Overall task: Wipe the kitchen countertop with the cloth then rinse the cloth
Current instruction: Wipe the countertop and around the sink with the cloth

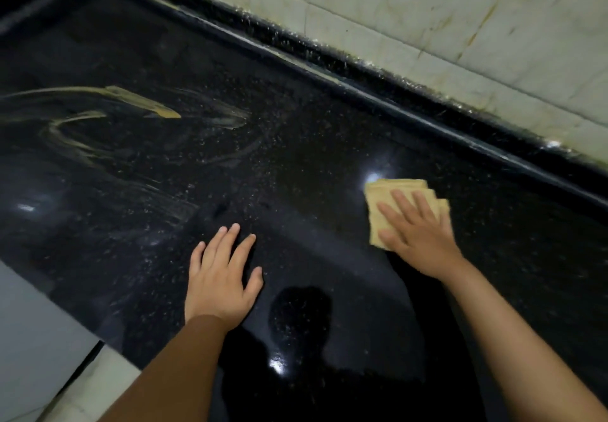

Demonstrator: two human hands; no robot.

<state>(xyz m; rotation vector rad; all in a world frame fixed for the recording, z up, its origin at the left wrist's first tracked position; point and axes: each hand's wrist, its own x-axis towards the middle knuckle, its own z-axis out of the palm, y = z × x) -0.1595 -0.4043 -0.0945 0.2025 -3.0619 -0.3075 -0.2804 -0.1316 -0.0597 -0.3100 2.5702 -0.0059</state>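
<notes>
The countertop [296, 145] is polished black stone with fine pale speckling; its surface reflects light spots and carries tan smears [141, 102] at the left. A raised black lip [329, 76] bounds the far edge, directly against a stained, pale tiled wall [427, 10]. The near-left edge drops off to a pale surface [36, 339]. Wide bare surface lies between and to the left of both hands. The cloth [388, 204], a folded tan square with layered edges, lies flat near the far lip. The right hand [418, 234] presses it down, fingers extended, not clenched. The left hand [220, 283] rests flat on bare stone, fingers spread, holding nothing.
</notes>
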